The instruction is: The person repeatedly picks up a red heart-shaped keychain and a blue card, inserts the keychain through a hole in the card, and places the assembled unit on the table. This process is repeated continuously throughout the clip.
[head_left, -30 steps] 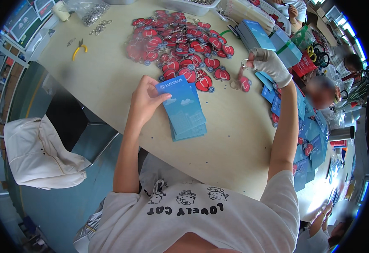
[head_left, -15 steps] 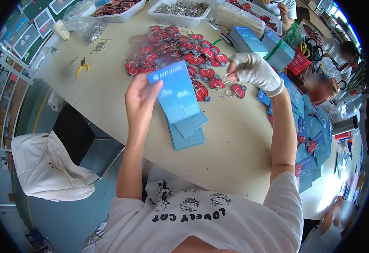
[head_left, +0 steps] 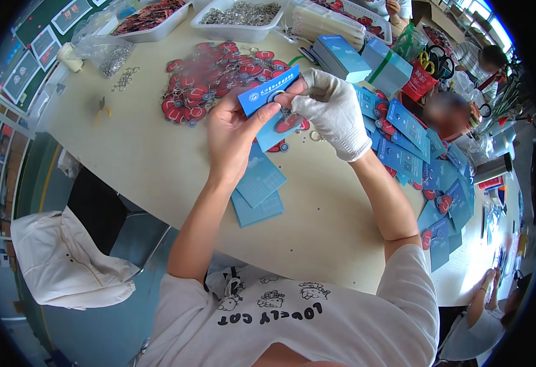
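Observation:
My left hand (head_left: pixel 234 140) pinches a folded blue card (head_left: pixel 268 89) over the table, its thumb near the card's dark-blue top flap. My right hand (head_left: pixel 335 116), in a white fingerless glove, has its fingers closed on the metal ring of a red keychain (head_left: pixel 289 122). The ring is up against the flap; whether it passes through the card I cannot tell. Two pale-blue cards (head_left: pixel 259 180) lie overlapping below my hands. Beyond my hands spreads a heap of red keychains (head_left: pixel 194 92) with metal rings. One loose ring (head_left: pixel 316 136) lies by the right glove.
Blue cards with red keychains (head_left: pixel 405 131) spread along the right. Stacked blue cards (head_left: pixel 341 58) stand behind them, beside a red holder of scissors (head_left: pixel 418 84). Farther back is a tray of metal rings (head_left: pixel 240 19). Yellow-handled pliers (head_left: pixel 104 110) lie left. Other people sit around the table.
My right hand has moved left with the keychain, bringing its ring to the card. My left hand has shifted right and tilted the card.

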The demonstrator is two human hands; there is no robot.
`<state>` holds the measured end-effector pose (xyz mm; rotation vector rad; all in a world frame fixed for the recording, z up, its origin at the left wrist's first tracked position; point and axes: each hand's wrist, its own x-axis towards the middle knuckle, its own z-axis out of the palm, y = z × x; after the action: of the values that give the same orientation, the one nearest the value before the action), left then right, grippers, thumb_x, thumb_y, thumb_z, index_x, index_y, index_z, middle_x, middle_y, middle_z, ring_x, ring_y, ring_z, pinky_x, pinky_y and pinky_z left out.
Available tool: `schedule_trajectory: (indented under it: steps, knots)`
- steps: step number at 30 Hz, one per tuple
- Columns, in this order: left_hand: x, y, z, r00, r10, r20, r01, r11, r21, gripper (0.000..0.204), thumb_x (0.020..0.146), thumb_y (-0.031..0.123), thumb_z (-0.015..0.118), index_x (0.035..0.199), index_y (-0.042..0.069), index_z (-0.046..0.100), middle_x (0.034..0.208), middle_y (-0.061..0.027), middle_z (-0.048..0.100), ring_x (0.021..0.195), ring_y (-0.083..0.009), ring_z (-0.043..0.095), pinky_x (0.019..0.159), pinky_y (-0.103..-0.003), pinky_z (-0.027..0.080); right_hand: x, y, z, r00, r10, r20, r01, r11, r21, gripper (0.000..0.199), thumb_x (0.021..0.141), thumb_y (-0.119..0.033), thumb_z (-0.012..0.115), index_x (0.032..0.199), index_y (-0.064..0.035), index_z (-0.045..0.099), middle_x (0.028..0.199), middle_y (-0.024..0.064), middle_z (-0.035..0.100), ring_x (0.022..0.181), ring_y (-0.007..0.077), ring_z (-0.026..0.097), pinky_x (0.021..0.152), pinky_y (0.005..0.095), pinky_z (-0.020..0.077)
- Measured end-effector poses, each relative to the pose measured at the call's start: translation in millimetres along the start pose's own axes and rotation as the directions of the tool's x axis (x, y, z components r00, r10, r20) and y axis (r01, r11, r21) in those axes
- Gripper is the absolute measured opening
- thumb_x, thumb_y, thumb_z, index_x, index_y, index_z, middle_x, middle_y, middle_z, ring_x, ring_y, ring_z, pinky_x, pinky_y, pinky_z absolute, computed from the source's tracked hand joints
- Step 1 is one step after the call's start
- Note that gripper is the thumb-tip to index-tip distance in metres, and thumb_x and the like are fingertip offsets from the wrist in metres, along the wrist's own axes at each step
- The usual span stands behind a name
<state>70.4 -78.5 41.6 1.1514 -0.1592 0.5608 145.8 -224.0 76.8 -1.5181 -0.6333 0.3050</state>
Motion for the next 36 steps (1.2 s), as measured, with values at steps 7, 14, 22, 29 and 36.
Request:
schedule_trajectory:
  steps: [7, 14, 22, 29, 36]
  knots:
    - [-1, 0, -7, 0.998, -0.056, 0.024, 0.058, 0.991, -0.119, 0.014, 0.083, 0.000, 0.068, 0.098, 0.001, 0.066, 0.098, -0.0087, 0.069, 0.089, -0.0097, 0.062, 0.081, -0.024, 0.047, 4, 5, 2, 0.987, -0.159, 0.002, 0.156, 0.968, 0.198, 0.020, 0.078, -0.010, 0.076, 0.092, -0.0007, 0.064, 0.079, 0.0027, 0.066, 0.073, 0.0070, 0.062, 0.062, 0.0202, 0.0492]
    - [-3, -2, -9, 0.987, -0.163, 0.013, 0.161, 0.956, -0.245, 0.025, 0.082, -0.001, 0.069, 0.107, 0.000, 0.062, 0.101, -0.0066, 0.066, 0.096, -0.0112, 0.060, 0.088, -0.027, 0.045, -1, -1, 7, 0.992, -0.011, 0.123, -0.019, 0.971, 0.238, 0.025, 0.081, -0.001, 0.069, 0.105, -0.0002, 0.064, 0.092, 0.0020, 0.067, 0.084, 0.0067, 0.061, 0.077, 0.0236, 0.0505]
    - [-4, -4, -9, 0.985, -0.164, -0.047, 0.145, 0.950, -0.276, 0.028, 0.086, 0.003, 0.066, 0.113, -0.002, 0.061, 0.101, -0.0063, 0.066, 0.095, -0.0114, 0.060, 0.087, -0.027, 0.046, -4, -1, 6, 0.984, 0.002, 0.177, -0.036, 0.981, 0.190, 0.039, 0.081, 0.002, 0.066, 0.118, 0.0018, 0.056, 0.105, 0.0052, 0.065, 0.094, 0.0118, 0.063, 0.087, 0.0271, 0.0509]
    - [-1, -1, -12, 0.988, -0.152, 0.000, 0.152, 0.986, -0.065, 0.025, 0.092, 0.015, 0.063, 0.111, 0.000, 0.064, 0.098, -0.0031, 0.067, 0.089, -0.0078, 0.060, 0.078, -0.024, 0.047, 0, 1, -4, 0.971, 0.047, 0.233, -0.054, 0.998, 0.024, 0.037, 0.080, 0.006, 0.063, 0.115, 0.0007, 0.057, 0.104, 0.0039, 0.065, 0.093, 0.0115, 0.063, 0.087, 0.0263, 0.0510]
    - [-32, 6, -71, 0.991, 0.114, 0.075, -0.076, -0.002, 0.997, 0.046, 0.077, 0.038, 0.075, 0.098, 0.002, 0.058, 0.090, -0.0139, 0.060, 0.085, -0.0333, 0.056, 0.075, -0.042, 0.045, -12, -51, -145, 0.992, -0.055, 0.113, 0.110, 0.817, -0.566, 0.044, 0.077, -0.004, 0.062, 0.120, -0.0003, 0.057, 0.093, 0.0029, 0.065, 0.083, 0.0106, 0.059, 0.080, 0.0249, 0.0478]
